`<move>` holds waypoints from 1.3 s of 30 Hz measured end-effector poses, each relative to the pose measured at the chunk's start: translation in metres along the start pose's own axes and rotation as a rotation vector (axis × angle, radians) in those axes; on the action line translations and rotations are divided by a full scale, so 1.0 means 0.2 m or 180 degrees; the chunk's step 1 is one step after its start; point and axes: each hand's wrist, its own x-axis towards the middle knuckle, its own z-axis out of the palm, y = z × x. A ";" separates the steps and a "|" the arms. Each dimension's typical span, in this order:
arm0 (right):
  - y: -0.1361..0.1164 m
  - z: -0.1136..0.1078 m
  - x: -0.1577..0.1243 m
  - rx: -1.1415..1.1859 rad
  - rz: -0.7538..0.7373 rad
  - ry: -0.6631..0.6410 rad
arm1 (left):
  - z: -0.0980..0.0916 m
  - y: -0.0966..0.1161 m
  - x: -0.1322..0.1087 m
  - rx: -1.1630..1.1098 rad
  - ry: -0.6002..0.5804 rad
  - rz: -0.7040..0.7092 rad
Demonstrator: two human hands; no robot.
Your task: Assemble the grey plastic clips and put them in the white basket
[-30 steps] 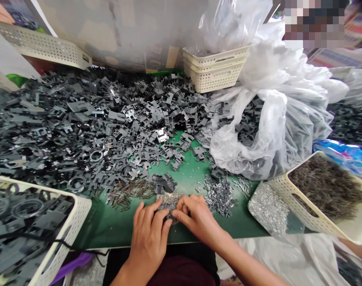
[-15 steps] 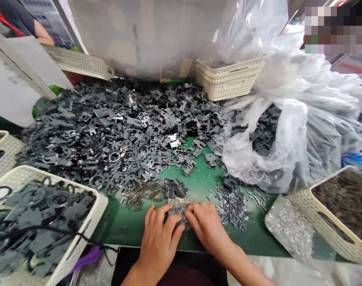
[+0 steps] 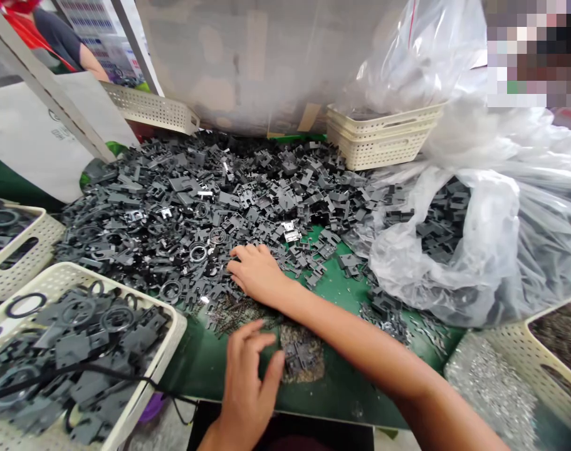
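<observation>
My right hand (image 3: 259, 274) lies on the near edge of a large heap of dark grey plastic parts (image 3: 210, 207), its fingers on the pieces, with nothing visible in it. My left hand (image 3: 250, 376) is on the green mat (image 3: 195, 369), fingers apart and empty. It is just left of a small patch of brownish granular bits (image 3: 304, 369), with a dark grey part (image 3: 298, 355) resting on top. A strip of tiny dark pieces (image 3: 233, 315) lies under my right wrist.
White perforated baskets of dark parts and rings (image 3: 172, 326) stand at the left. Stacked baskets (image 3: 383, 141) sit at the back. A clear bag of parts (image 3: 454, 250) bulges at the right, near silver bits (image 3: 492, 388) and a basket of brown bits (image 3: 548, 351). A person (image 3: 64, 37) stands far back.
My hands have separated from the patch they held together. My right hand has moved up and left onto the heap, and the dark part now rests on the patch. The view has shifted.
</observation>
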 end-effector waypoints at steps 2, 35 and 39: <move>0.01 -0.02 0.02 0.0073 -0.0023 -0.0011 | -0.08 -0.06 0.09 0.0198 0.0481 -0.0089; 0.02 -0.09 -0.88 0.2353 0.0854 -0.0193 | 0.06 0.01 -0.05 0.0121 -0.1127 -0.0232; -0.01 -0.08 -0.86 0.1530 0.0418 -0.0441 | 0.04 0.00 -0.02 0.0145 -0.1265 -0.0015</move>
